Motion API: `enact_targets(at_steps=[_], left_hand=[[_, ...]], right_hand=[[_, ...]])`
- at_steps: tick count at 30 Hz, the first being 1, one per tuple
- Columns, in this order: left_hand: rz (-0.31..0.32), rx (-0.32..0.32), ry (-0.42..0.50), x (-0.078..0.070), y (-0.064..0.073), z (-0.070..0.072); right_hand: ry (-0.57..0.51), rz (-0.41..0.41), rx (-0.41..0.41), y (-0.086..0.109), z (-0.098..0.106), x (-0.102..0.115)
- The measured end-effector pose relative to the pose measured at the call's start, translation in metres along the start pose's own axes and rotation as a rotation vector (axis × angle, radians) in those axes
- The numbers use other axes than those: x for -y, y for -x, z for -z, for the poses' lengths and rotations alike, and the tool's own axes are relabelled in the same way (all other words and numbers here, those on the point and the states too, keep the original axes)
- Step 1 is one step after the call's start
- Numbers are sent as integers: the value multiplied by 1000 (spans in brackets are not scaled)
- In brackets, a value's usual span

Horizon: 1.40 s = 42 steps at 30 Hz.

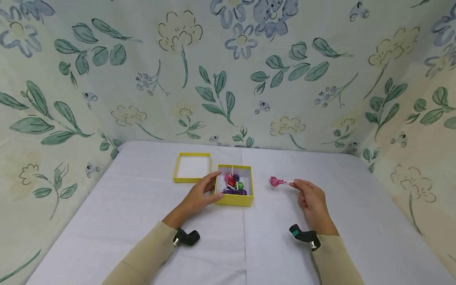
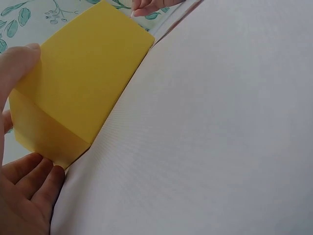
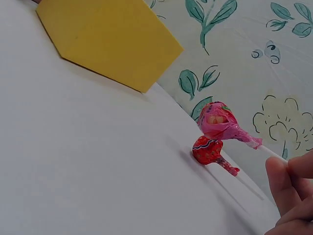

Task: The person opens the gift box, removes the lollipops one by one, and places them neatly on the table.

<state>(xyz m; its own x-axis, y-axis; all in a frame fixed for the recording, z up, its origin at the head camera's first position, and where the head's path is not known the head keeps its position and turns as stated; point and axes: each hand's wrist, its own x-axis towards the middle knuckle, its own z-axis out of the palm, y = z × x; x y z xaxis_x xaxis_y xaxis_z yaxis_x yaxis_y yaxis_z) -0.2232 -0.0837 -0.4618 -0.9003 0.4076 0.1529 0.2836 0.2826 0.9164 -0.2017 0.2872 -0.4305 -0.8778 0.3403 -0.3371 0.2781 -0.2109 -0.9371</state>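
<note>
My right hand (image 1: 314, 200) pinches the white stick of a pink-wrapped lollipop (image 3: 221, 122), holding it above the table to the right of the box. A red-wrapped lollipop (image 3: 208, 150) lies on the tablecloth just beyond it in the right wrist view; in the head view the two overlap. With its thumb at the near corner and its fingers along the left wall, my left hand (image 1: 195, 200) holds the yellow box (image 1: 233, 200). Inside the box are several lollipops (image 1: 232, 182) in red, pink, green and purple wrappers, some sticks pointing up.
A yellow-rimmed lid (image 1: 192, 180) lies inside up, behind and left of the box. White cloth (image 1: 270, 245) with a crease covers the table. Floral fabric (image 1: 228, 99) rises at the back and both sides.
</note>
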Motion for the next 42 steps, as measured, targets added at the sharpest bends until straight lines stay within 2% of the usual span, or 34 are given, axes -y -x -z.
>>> enact_targets(at_steps=[7,18,25,30,37,42], left_hand=[[-10,5,1,0,2,0],[4,11,-7,-5,1,1],[19,8,-20,-4,2,0],[2,15,-1,-3,3,1],[4,22,-4,-5,3,1],[-1,22,-6,-5,1,1]], right_hand=[[18,3,-13,-2,2,-3],[80,-4,-31,-4,2,-3],[103,4,-38,-4,4,-4],[122,3,-41,-3,4,-4],[193,-13,-90,-1,3,0],[187,-15,-120,-2,4,0]])
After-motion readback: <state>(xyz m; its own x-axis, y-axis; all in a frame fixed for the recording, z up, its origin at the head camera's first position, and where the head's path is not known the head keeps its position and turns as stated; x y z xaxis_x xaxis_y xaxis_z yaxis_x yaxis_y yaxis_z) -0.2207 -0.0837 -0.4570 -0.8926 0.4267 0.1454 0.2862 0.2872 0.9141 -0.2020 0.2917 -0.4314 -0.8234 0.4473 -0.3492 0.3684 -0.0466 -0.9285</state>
